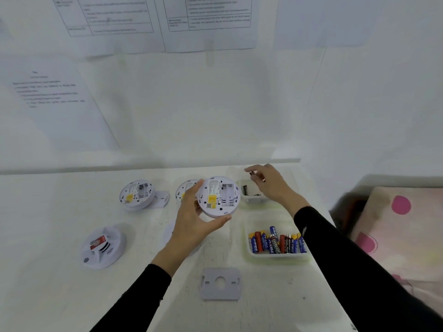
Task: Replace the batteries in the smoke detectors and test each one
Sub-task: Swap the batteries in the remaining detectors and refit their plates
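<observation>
White round detector [218, 197] held back-up, battery bay empty. Small dark battery [252, 173] pinched just right of it. Colourful batteries [278, 243] heaped nearer.

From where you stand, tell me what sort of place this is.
Probably a makeshift work table set up in a bedroom: printed instruction sheets taped to the white wall, a tray of batteries near opened smoke detectors, and spotted pink bedding at the right edge.

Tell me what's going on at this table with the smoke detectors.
A person is swapping batteries. Their left grip holds a smoke detector back-up with its battery bay empty. Their right grip pinches a small battery above a little white tub holding a few dark batteries. A tray of colourful batteries sits nearer, and three more detectors lie on the table.
</observation>
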Motion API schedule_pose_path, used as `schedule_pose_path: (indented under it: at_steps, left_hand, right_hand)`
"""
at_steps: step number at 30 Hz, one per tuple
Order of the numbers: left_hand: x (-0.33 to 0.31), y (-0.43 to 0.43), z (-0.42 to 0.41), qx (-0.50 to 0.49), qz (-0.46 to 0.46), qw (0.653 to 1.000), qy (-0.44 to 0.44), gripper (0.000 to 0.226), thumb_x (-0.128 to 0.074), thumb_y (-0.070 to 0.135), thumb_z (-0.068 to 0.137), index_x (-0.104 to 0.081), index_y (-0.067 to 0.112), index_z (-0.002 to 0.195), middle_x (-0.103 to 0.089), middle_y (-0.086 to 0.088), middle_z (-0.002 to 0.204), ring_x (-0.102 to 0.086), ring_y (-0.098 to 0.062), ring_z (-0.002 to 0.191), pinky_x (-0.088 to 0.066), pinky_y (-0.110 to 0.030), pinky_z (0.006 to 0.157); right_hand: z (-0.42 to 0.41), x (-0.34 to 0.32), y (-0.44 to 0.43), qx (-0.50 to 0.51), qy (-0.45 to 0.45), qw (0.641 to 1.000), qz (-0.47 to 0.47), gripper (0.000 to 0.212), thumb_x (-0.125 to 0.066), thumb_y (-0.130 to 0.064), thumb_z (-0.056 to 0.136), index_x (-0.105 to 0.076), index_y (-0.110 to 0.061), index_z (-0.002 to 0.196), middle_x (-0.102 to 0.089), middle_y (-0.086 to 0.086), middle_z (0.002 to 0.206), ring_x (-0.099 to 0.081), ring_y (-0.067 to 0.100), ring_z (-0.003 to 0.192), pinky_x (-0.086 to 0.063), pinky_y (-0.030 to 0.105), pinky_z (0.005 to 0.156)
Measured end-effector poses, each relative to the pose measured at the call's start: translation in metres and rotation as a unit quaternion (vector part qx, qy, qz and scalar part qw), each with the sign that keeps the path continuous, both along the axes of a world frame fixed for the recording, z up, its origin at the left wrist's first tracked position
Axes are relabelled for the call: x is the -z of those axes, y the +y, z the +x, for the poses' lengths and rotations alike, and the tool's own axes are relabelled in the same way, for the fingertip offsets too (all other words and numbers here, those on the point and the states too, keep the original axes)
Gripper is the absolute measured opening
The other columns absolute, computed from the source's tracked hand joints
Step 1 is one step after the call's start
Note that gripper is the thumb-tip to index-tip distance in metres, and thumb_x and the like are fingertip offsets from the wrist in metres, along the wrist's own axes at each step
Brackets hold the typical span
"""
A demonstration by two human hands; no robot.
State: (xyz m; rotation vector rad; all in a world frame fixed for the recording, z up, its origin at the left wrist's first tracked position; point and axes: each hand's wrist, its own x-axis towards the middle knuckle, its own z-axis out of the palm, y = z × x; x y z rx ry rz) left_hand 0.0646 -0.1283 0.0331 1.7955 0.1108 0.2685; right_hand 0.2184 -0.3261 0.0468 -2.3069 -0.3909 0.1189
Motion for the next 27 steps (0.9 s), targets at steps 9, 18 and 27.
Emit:
schedule_pose_path:
  at_steps: [9,18,27]
  left_hand:
    - [0.004,-0.004,0.002,-0.015,-0.013,0.999,-0.027,0.104,-0.091,0.037,0.054,-0.036,0.028,0.142,-0.046,0.005,0.143,-0.055,-0.012,0.125,-0.055,-0.037,0.097]
    - [0.003,-0.007,0.008,0.001,-0.011,0.998,-0.059,0.1,-0.093,0.022,0.062,-0.033,0.036,0.14,-0.037,0.0,0.146,-0.049,-0.02,0.132,-0.057,-0.026,0.087]
    - [-0.005,-0.002,0.01,0.017,-0.025,0.997,-0.072,0.094,-0.092,0.014,0.055,-0.033,0.034,0.126,-0.044,0.01,0.138,-0.053,-0.005,0.126,-0.054,-0.023,0.093]
  right_hand:
    - [-0.09,-0.033,0.02,0.054,-0.003,0.935,0.351,0.018,-0.064,-0.017,0.092,-0.065,-0.026,0.108,-0.067,0.001,0.102,-0.07,0.016,0.086,-0.056,0.029,0.08]
    - [-0.1,-0.031,0.029,0.008,-0.059,0.981,0.185,0.046,-0.04,0.003,0.097,-0.048,-0.015,0.14,-0.044,0.001,0.119,-0.046,-0.009,0.1,-0.038,0.002,0.08]
    - [-0.11,-0.043,0.022,-0.005,-0.106,0.955,0.277,0.014,-0.069,-0.009,0.087,-0.075,-0.012,0.098,-0.073,-0.005,0.1,-0.067,0.003,0.093,-0.052,0.015,0.08]
